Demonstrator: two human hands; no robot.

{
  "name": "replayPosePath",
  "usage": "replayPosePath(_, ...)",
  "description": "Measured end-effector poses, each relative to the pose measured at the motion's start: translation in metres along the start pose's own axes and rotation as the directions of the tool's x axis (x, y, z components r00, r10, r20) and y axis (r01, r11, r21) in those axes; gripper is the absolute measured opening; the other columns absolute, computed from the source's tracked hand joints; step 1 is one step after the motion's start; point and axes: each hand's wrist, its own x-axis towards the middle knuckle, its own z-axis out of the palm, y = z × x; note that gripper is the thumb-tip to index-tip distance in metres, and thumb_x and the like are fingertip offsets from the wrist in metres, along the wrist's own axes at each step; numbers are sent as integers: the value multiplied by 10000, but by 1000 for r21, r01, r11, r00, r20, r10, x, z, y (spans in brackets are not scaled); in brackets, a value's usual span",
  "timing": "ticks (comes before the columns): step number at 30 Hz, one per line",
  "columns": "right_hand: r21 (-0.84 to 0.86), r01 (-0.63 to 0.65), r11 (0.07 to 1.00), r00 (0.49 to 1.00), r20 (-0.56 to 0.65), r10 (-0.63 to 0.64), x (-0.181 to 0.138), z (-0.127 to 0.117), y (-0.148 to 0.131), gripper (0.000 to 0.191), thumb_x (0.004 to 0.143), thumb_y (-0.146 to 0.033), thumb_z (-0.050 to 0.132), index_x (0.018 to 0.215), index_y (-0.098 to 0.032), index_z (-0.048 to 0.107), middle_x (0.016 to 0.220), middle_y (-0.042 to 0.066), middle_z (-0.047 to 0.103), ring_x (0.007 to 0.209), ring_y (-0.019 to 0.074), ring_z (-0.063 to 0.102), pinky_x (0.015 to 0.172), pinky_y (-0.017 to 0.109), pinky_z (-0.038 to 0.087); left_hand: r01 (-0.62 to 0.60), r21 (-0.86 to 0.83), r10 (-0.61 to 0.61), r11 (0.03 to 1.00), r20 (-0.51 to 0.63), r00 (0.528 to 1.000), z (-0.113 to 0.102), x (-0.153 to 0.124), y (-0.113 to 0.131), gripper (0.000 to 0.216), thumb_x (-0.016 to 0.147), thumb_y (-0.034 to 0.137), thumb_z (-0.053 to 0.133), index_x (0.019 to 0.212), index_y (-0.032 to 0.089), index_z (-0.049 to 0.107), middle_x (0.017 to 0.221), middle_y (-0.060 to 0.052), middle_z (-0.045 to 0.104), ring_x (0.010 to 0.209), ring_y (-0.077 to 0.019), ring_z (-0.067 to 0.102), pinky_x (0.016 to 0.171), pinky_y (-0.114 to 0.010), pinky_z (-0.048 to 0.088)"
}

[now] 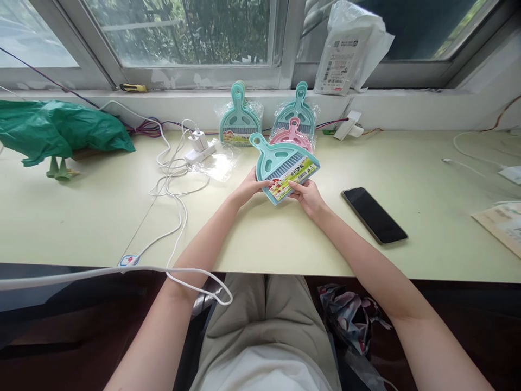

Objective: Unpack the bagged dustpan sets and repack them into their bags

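Observation:
Between my two hands is a mint-green dustpan (pixel 280 155) with a small brush nested in it and a printed label across its front edge. My left hand (pixel 249 187) grips its left side, thumb over the label. At the lower right edge, my right hand (pixel 307 196) is closed on it, thumb on the label's face. Just behind stands a pink dustpan (pixel 293 133). Against the wall lean a stack of mint dustpans (pixel 239 117) on the left and another mint dustpan (pixel 300 103) on the right, in clear plastic.
A phone (pixel 374 215) lies right of my hands. White cables (pixel 179 201) and a power strip (pixel 199 152) spread on the left, near a green plastic bag (pixel 61 130). A yellow cutter (pixel 133 87) and a wrapped white package (pixel 345 54) are on the sill.

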Motion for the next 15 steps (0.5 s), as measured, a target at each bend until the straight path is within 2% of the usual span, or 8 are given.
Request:
replayPosePath(8, -5, -8, 1000, 1000, -6, 8, 1, -1, 0, 259, 711, -228, 757, 937, -162, 648, 1013, 67, 746, 825, 200, 725, 767, 361, 624, 39, 81, -42, 996, 40, 998, -5, -3, 2, 619, 683, 353, 756, 1224, 206, 493, 1251, -98, 608, 1088, -264, 634, 912, -448, 541)
replayPosePath(11, -7, -12, 1000, 1000, -13, 12, 0, -1, -2, 253, 720, -219, 749, 944, -159, 647, 1007, 67, 747, 816, 198, 726, 768, 363, 625, 49, 73, -51, 996, 36, 998, -9, 0, 0, 550, 734, 465, 705, 1180, 191, 534, 1199, -97, 635, 1047, -246, 652, 885, -422, 548)
replayPosePath(13, -7, -18, 1000, 1000, -17, 18, -1, 0, -3, 243, 723, -211, 745, 938, -159, 645, 997, 64, 749, 806, 196, 727, 767, 363, 626, 47, 74, -46, 996, -18, 999, -14, 4, -1, 519, 785, 563, 613, 1127, 174, 576, 1128, -100, 660, 993, -234, 667, 861, -409, 549)
replayPosePath(15, -8, -21, 1000, 1000, -14, 21, -1, 0, -4, 231, 724, -207, 745, 927, -163, 644, 994, 60, 750, 806, 196, 728, 772, 364, 626, 19, 93, -7, 995, -132, 991, -21, 8, 0, 532, 818, 623, 523, 1065, 159, 609, 1059, -107, 673, 920, -223, 678, 826, -397, 550)
